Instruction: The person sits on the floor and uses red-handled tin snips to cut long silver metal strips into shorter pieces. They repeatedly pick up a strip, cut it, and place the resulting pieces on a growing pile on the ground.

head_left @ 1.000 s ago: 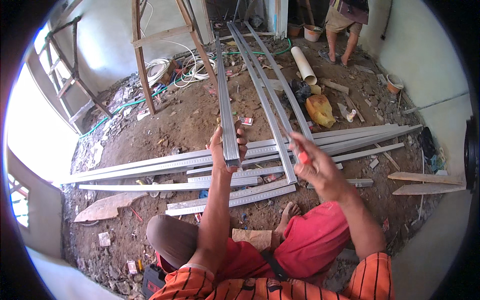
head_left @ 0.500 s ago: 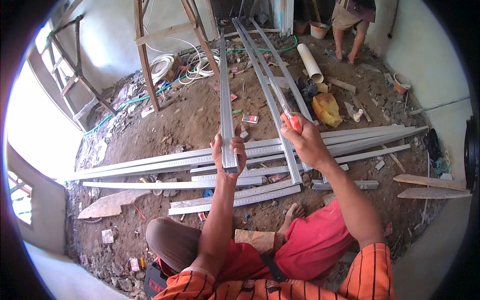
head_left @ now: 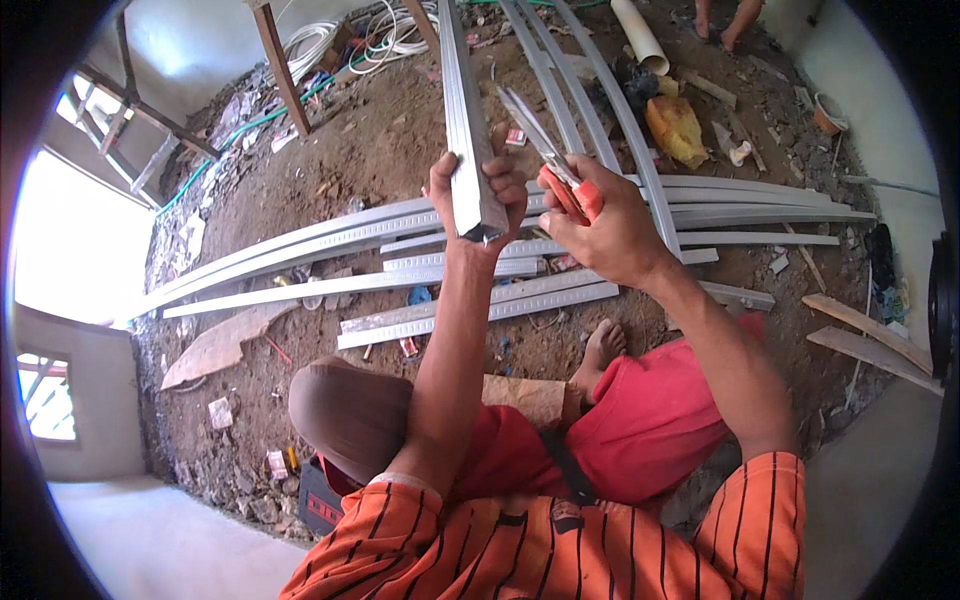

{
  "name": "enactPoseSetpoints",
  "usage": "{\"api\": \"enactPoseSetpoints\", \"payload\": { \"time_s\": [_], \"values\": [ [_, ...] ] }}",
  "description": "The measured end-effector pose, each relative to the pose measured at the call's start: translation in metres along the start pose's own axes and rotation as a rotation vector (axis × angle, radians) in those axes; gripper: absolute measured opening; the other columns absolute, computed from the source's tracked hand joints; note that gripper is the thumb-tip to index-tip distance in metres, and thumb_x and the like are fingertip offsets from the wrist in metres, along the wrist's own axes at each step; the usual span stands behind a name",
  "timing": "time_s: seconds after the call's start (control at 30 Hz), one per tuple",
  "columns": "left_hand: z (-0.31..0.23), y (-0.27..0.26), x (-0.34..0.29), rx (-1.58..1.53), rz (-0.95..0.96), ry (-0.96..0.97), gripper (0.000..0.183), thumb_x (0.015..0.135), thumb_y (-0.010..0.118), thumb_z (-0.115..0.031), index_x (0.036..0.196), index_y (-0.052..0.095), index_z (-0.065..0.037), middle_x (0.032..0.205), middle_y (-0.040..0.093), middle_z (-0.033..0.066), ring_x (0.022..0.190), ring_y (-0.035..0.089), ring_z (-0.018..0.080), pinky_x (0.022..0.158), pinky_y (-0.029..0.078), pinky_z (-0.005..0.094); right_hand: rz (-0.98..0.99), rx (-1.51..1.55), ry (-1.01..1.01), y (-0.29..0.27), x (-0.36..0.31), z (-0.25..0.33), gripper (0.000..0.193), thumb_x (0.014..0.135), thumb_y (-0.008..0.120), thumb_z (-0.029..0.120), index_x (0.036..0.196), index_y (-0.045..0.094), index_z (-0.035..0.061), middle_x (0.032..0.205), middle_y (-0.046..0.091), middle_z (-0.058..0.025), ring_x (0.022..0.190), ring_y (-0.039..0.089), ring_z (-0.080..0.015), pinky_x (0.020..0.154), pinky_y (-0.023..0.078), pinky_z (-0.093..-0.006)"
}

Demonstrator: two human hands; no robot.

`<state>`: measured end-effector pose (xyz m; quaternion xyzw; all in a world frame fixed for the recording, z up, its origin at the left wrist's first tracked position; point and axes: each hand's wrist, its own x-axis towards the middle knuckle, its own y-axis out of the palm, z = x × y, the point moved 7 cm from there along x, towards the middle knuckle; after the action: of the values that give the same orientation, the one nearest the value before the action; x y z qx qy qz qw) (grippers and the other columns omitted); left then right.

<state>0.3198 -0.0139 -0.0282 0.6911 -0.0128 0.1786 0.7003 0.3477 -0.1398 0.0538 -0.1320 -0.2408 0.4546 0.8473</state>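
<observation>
My left hand (head_left: pixel 478 195) grips the near end of a long grey metal channel (head_left: pixel 460 110) that runs away from me toward the top of the view. My right hand (head_left: pixel 605 225) holds red-handled metal snips (head_left: pixel 550 165), their blades pointing up and left, right beside the channel's right edge. Both hands are raised in front of me, close together. I sit on the dirt floor in red shorts with my knees (head_left: pixel 340 400) bent.
Several more grey metal channels (head_left: pixel 400 285) lie across the dirt floor in front of me. Wooden frame legs (head_left: pixel 285 65), coiled white cable (head_left: pixel 330 40), a white pipe (head_left: pixel 640 35), a yellow bag (head_left: pixel 678 128) and another person's feet (head_left: pixel 722 22) stand farther off. Wood scraps (head_left: pixel 870 330) lie at right.
Both hands have risen and come closer to me with the channel end. The snips have moved from right of the channel up to its right edge.
</observation>
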Motion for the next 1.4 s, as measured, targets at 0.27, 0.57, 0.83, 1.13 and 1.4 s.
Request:
{"api": "enactPoseSetpoints", "payload": {
  "time_s": [0.27, 0.57, 0.83, 1.13, 1.4],
  "values": [
    [-0.011, -0.012, -0.003, 0.184, -0.079, 0.214, 0.056, 0.083, 0.05, -0.035, 0.117, 0.047, 0.009, 0.083, 0.06, 0.0162, 0.073, 0.063, 0.0248, 0.063, 0.055, 0.0364, 0.008, -0.184, -0.22, 0.035, 0.011, 0.016, 0.045, 0.065, 0.075, 0.012, 0.103, 0.052, 0.0034, 0.088, 0.063, -0.0098, 0.081, 0.064, -0.0218, 0.072, 0.05, -0.0309],
    [-0.007, -0.008, -0.004, 0.402, -0.142, 0.215, 0.052, 0.083, 0.049, -0.037, 0.115, 0.051, 0.004, 0.097, 0.062, 0.0158, 0.076, 0.064, 0.0253, 0.067, 0.056, 0.0386, 0.025, -0.279, -0.269, 0.034, 0.016, 0.016, 0.044, 0.065, 0.073, 0.011, 0.103, 0.052, 0.0036, 0.084, 0.064, -0.0142, 0.079, 0.065, -0.0309, 0.069, 0.051, -0.037],
    [-0.002, -0.023, -0.007, 0.354, -0.214, 0.145, 0.053, 0.083, 0.044, -0.038, 0.114, 0.052, 0.004, 0.1, 0.061, 0.0179, 0.083, 0.063, 0.0286, 0.074, 0.054, 0.0406, 0.144, -0.227, -0.213, 0.03, 0.022, 0.006, 0.037, 0.069, 0.073, 0.01, 0.101, 0.054, 0.0047, 0.087, 0.066, -0.0106, 0.08, 0.066, -0.0232, 0.072, 0.051, -0.0334],
    [0.008, -0.027, -0.005, 0.418, -0.284, 0.071, 0.052, 0.087, 0.044, -0.044, 0.108, 0.052, 0.003, 0.083, 0.061, 0.0152, 0.069, 0.063, 0.024, 0.048, 0.052, 0.0258, 0.21, -0.212, -0.031, 0.009, 0.035, -0.041, 0.058, 0.061, 0.084, 0.034, 0.102, 0.055, 0.004, 0.079, 0.058, -0.0017, 0.075, 0.053, -0.0108, 0.071, 0.044, -0.0277],
    [0.007, -0.007, -0.003, 0.742, -0.376, -0.043, 0.055, 0.091, 0.048, -0.04, 0.113, 0.049, 0.01, 0.092, 0.061, 0.0163, 0.078, 0.065, 0.0231, 0.064, 0.057, 0.0353, 0.116, -0.237, -0.001, -0.034, 0.007, -0.027, 0.054, 0.063, 0.081, 0.02, 0.108, 0.055, 0.0051, 0.088, 0.063, -0.0072, 0.079, 0.06, -0.019, 0.073, 0.048, -0.0319]
  ]
}}
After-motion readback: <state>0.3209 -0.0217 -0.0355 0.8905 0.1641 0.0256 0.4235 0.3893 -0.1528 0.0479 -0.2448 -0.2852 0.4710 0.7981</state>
